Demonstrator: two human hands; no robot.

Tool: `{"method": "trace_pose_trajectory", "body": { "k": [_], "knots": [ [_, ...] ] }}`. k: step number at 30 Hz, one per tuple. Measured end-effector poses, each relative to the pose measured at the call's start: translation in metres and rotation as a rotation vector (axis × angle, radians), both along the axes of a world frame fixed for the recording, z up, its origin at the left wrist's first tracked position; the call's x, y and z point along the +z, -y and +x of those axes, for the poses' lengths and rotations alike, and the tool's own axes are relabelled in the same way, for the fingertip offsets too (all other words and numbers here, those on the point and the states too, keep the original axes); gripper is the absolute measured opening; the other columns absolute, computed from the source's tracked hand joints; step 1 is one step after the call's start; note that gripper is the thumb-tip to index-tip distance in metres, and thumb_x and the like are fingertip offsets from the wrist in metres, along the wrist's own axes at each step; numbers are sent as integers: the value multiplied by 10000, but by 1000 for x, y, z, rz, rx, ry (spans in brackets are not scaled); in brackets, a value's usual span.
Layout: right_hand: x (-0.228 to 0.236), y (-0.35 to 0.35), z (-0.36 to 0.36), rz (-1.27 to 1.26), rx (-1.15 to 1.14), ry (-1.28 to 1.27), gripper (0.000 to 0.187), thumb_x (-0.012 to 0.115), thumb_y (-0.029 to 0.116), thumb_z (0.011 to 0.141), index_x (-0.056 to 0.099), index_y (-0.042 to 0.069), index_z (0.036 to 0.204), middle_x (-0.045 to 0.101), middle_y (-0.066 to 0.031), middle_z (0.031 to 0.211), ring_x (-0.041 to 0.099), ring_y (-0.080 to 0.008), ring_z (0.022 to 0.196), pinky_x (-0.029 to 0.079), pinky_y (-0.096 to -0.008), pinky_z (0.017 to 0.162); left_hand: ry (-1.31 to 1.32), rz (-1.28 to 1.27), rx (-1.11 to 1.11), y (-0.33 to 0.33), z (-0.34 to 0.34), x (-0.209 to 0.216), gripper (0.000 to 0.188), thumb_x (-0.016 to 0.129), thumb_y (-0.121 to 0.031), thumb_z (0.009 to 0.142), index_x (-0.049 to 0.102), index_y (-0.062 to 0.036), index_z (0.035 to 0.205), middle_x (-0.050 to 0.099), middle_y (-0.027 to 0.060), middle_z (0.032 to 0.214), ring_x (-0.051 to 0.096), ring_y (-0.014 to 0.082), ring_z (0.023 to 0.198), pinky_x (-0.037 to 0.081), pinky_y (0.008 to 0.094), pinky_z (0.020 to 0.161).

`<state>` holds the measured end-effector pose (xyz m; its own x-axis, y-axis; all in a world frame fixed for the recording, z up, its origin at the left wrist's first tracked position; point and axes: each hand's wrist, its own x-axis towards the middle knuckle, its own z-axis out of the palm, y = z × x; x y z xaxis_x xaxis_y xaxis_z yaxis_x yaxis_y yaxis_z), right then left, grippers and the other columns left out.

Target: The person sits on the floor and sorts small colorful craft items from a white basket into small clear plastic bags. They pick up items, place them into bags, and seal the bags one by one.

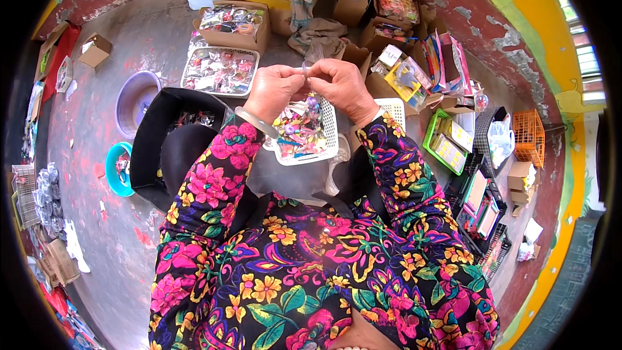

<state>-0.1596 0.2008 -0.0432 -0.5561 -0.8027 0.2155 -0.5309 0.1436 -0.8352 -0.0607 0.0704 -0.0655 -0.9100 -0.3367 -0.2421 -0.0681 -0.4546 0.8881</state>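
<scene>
My left hand [275, 93] and my right hand [343, 91] meet in front of me, thumbs and fingertips pinched close together. Between them is a small, thin, clear piece, perhaps plastic, too small to name. Right below is a white plastic basket [331, 131] heaped with small colourful trinkets [299, 128], some in shiny wrapping. A pale bangle circles my left wrist. Beyond my left hand stands another white basket [251, 91] full of small packaged pieces [220, 70].
A black open box [152, 149] sits by my left knee, with a purple basin [131, 100] and a turquoise basin [115, 172] farther left. Cardboard boxes [262, 29] of goods line the far wall. At right are a green basket [431, 131], black crates [463, 217] and an orange crate [528, 135].
</scene>
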Motion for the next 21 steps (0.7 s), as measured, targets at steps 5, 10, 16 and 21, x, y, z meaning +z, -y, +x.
{"method": "trace_pose_trajectory", "body": {
  "k": [5, 10, 16, 21],
  "knots": [
    [0, 3, 8, 17, -77, -268, 90, 596, 134, 692, 584, 49, 720, 576, -98, 707, 572, -276, 647, 453, -341, 558, 41, 29, 20, -1, 0, 3, 141, 594, -23, 768, 583, 78, 865, 621, 105, 757, 618, 154, 651, 529, 240, 596],
    [0, 7, 18, 55, -187, -353, 76, 595, 139, 691, 558, 74, 682, 574, -77, 707, 575, -282, 667, 458, -364, 564, 45, -39, 76, -4, 0, 4, 108, 615, -20, 743, 600, 65, 808, 616, 92, 726, 601, 130, 608, 527, 239, 564],
    [-3, 7, 20, 103, -260, -434, 78, 587, 139, 691, 533, 84, 682, 566, -74, 714, 574, -286, 650, 461, -374, 552, 66, -31, 69, -5, -4, 0, 78, 615, -20, 736, 612, 56, 754, 614, 85, 702, 595, 120, 594, 523, 236, 547],
    [-6, 8, 24, 134, -311, -544, 93, 579, 138, 700, 513, 83, 735, 548, -85, 736, 578, -293, 643, 463, -381, 542, 75, 0, 64, -3, -3, -1, 86, 610, -24, 738, 609, 60, 755, 618, 100, 709, 607, 138, 603, 523, 237, 557]
  ]
}}
